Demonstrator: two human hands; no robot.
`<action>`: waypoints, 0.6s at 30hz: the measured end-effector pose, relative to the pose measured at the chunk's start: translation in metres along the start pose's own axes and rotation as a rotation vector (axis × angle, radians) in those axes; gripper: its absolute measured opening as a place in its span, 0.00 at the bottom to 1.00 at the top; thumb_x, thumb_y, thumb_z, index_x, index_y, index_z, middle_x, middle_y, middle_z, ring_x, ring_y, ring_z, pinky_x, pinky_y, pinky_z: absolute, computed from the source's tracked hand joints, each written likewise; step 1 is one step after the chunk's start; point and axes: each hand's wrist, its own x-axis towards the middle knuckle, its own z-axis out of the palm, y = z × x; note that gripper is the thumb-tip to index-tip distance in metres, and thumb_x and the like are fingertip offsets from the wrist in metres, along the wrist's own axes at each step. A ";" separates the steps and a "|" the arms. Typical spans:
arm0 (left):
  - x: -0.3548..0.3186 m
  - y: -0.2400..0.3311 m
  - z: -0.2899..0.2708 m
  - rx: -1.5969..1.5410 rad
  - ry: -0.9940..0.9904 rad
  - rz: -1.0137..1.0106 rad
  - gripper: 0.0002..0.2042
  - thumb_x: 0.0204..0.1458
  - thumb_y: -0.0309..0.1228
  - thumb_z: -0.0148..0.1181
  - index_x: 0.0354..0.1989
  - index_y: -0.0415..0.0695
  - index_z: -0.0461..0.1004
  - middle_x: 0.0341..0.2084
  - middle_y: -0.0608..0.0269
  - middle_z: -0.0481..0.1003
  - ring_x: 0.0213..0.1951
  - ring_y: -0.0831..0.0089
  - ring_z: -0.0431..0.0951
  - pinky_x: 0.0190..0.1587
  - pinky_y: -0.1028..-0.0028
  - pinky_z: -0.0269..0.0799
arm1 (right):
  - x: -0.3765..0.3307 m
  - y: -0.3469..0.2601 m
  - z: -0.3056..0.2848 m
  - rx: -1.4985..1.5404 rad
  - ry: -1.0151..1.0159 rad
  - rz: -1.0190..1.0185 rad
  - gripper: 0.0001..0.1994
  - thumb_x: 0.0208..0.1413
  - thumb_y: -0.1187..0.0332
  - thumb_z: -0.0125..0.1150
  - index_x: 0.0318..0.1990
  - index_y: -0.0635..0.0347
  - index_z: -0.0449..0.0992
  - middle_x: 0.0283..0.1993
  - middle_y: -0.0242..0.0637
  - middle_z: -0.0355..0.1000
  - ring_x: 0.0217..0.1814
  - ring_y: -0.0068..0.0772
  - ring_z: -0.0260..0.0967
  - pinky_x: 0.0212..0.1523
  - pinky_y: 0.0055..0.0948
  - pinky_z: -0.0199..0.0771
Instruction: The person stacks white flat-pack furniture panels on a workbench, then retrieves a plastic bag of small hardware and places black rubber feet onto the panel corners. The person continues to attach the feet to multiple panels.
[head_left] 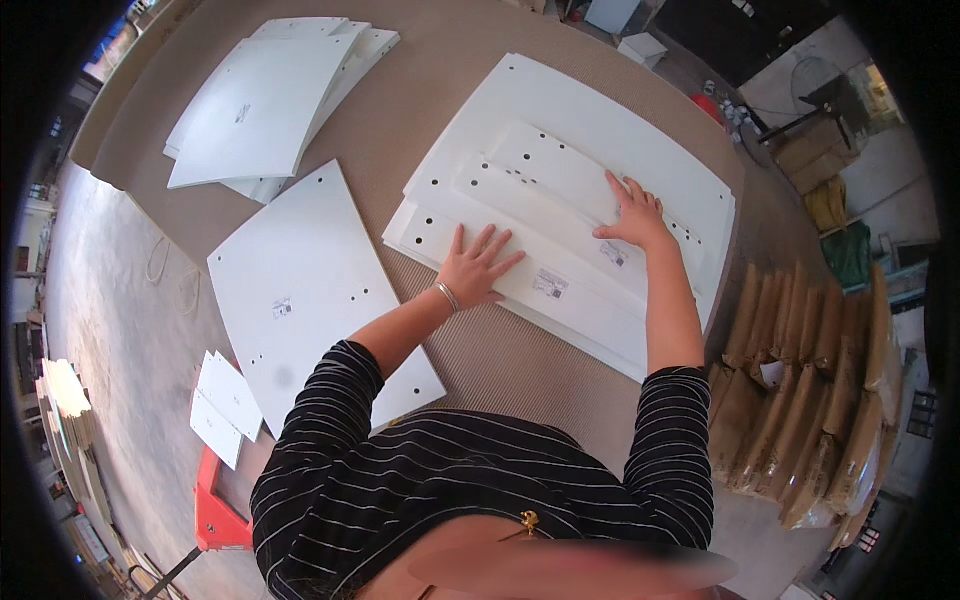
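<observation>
A stack of white panels [590, 110] with drilled holes lies in front of me, narrower boards resting on a larger one. My left hand [476, 266], a bracelet at its wrist, lies with spread fingers on the front narrow board [590, 295], which bears a printed label [549, 283]. Farther right, my right hand [637, 213] rests with fingers apart on the narrow board behind [560, 165]. A second label [614, 255] shows below that hand. Neither hand grips a board; both touch the upper faces.
Left of the stack lies a large white panel [310, 250] with holes. More white panels [260, 100] are piled at the far left of the brown corrugated surface [480, 350]. Small white boards [225, 400] sit near a red pallet jack [218, 510]. Wrapped brown packages [800, 390] stand at right.
</observation>
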 end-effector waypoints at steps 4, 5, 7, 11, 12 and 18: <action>-0.001 -0.004 0.001 -0.154 0.076 0.011 0.45 0.36 0.57 0.64 0.65 0.63 0.53 0.66 0.60 0.49 0.67 0.57 0.47 0.62 0.38 0.40 | 0.011 0.011 -0.002 0.086 -0.120 -0.050 0.57 0.28 0.46 0.73 0.69 0.28 0.41 0.70 0.46 0.43 0.71 0.52 0.42 0.68 0.55 0.40; -0.002 -0.001 0.002 -0.182 0.111 0.009 0.44 0.37 0.56 0.64 0.65 0.60 0.53 0.66 0.58 0.51 0.67 0.56 0.48 0.63 0.40 0.41 | 0.011 0.015 0.000 0.097 -0.133 -0.073 0.56 0.29 0.46 0.73 0.69 0.29 0.41 0.70 0.47 0.44 0.71 0.53 0.42 0.68 0.54 0.41; 0.000 0.011 0.002 -0.324 0.183 0.011 0.43 0.39 0.53 0.64 0.65 0.53 0.54 0.63 0.54 0.55 0.65 0.55 0.52 0.63 0.45 0.44 | 0.014 0.028 0.007 0.140 -0.128 -0.116 0.56 0.31 0.45 0.72 0.69 0.32 0.41 0.70 0.48 0.45 0.70 0.54 0.42 0.67 0.52 0.42; 0.027 0.071 0.000 -1.004 0.128 -0.062 0.38 0.46 0.41 0.63 0.63 0.40 0.53 0.57 0.46 0.62 0.58 0.54 0.63 0.59 0.58 0.59 | 0.014 0.062 0.024 0.138 -0.021 -0.033 0.53 0.35 0.42 0.68 0.69 0.47 0.45 0.69 0.48 0.46 0.70 0.54 0.42 0.68 0.46 0.44; 0.039 0.087 -0.001 -1.332 0.055 -0.207 0.36 0.48 0.37 0.62 0.64 0.38 0.51 0.55 0.46 0.63 0.56 0.59 0.66 0.54 0.63 0.67 | 0.014 0.069 0.027 0.099 0.005 0.031 0.53 0.36 0.40 0.67 0.68 0.52 0.47 0.69 0.47 0.46 0.70 0.53 0.42 0.68 0.44 0.44; 0.112 0.110 -0.016 -2.319 -0.105 -0.881 0.45 0.46 0.35 0.64 0.66 0.36 0.39 0.50 0.51 0.64 0.48 0.63 0.69 0.49 0.69 0.69 | 0.006 0.085 0.035 0.274 -0.061 0.116 0.52 0.36 0.36 0.65 0.65 0.60 0.54 0.66 0.51 0.50 0.68 0.53 0.47 0.65 0.46 0.52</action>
